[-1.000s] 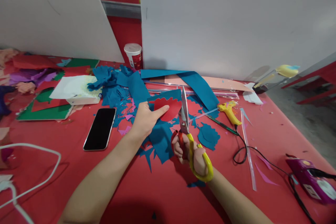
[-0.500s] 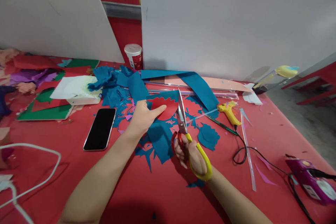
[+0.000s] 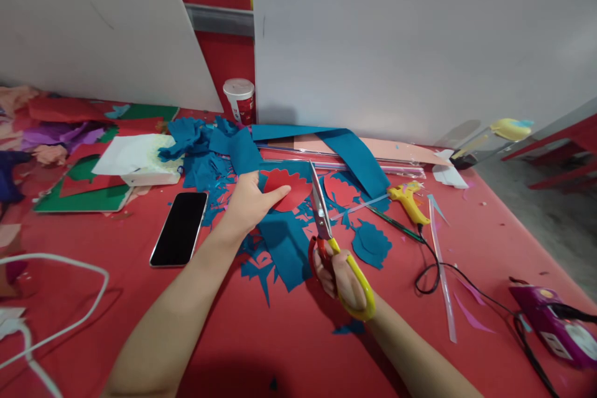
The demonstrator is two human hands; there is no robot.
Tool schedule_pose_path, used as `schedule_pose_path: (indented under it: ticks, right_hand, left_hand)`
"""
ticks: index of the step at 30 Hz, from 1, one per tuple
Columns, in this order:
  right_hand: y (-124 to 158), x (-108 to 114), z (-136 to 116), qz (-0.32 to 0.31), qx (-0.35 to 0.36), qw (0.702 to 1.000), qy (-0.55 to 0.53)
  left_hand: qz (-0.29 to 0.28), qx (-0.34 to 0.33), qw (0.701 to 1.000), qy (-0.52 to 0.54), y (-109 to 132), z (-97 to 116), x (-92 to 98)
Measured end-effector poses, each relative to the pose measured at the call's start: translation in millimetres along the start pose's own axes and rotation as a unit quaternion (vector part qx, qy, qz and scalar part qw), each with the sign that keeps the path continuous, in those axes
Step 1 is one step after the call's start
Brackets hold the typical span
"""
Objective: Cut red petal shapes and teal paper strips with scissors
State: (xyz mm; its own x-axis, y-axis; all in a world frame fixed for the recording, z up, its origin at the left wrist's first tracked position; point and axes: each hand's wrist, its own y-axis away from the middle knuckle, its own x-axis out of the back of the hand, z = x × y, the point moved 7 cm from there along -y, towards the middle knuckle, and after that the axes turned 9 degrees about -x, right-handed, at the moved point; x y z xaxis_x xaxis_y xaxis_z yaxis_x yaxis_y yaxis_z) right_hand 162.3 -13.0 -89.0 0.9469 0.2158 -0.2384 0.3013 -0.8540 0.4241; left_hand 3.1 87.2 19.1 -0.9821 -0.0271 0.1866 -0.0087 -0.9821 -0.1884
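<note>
My left hand point(image 3: 249, 205) pinches a red scalloped paper cutout point(image 3: 295, 194) together with a blue sheet point(image 3: 298, 168) behind it, the thumb lying on the red face. In my right hand point(image 3: 342, 273) are large scissors point(image 3: 321, 224) with one yellow and one red handle. Their blades point up and away, almost together, at the right edge of the held papers. Another red scalloped piece point(image 3: 342, 189) lies just right of the blades. Nearby on the table are a blue leaf-shaped cutout point(image 3: 372, 244) and a blue strip point(image 3: 285, 249).
Blue scraps surround the hands. A phone point(image 3: 180, 230) lies left, a lidded cup point(image 3: 240, 101) stands against the white panel. On the right are a yellow glue gun point(image 3: 409, 201) with a black cord, a clear stick point(image 3: 442, 273) and a purple power strip point(image 3: 553, 323).
The scissors' blades have come closer together and their tip has shifted left. My left hand has moved slightly left with the red cutout and blue sheet.
</note>
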Motion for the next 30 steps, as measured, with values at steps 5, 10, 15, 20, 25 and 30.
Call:
schedule_pose_path:
  ticks: [5, 10, 15, 20, 25, 30]
  right_hand:
    - [1.1, 1.3, 0.0, 0.004, -0.002, 0.999, 0.034]
    - [-0.5, 2.0, 4.9, -0.007, -0.005, 0.999, 0.031]
    - [2.9, -3.4, -7.5, -0.024, 0.002, 0.999, 0.039]
    - [8.0, -10.3, -14.5, -0.073, -0.037, 0.996, 0.033]
    - [7.1, -11.9, -10.2, -0.137, -0.031, 0.99, -0.029]
    - [5.8, -10.6, -4.8, -0.156, -0.013, 0.987, -0.028]
  left_hand:
    - [-0.004, -0.025, 0.999, -0.046, -3.3, 6.4, 6.7]
    - [-0.013, -0.039, 0.995, -0.086, -6.8, 6.5, 13.6]
    - [-0.029, -0.047, 0.985, -0.164, -11.9, 6.4, 22.6]
    - [-0.057, -0.052, 0.97, -0.231, -16.4, 7.1, 28.5]
    - [-0.037, -0.057, 0.977, -0.203, -18.3, 13.8, 37.0]
    - [-0.047, -0.043, 0.977, -0.203, -14.9, 17.7, 38.4]
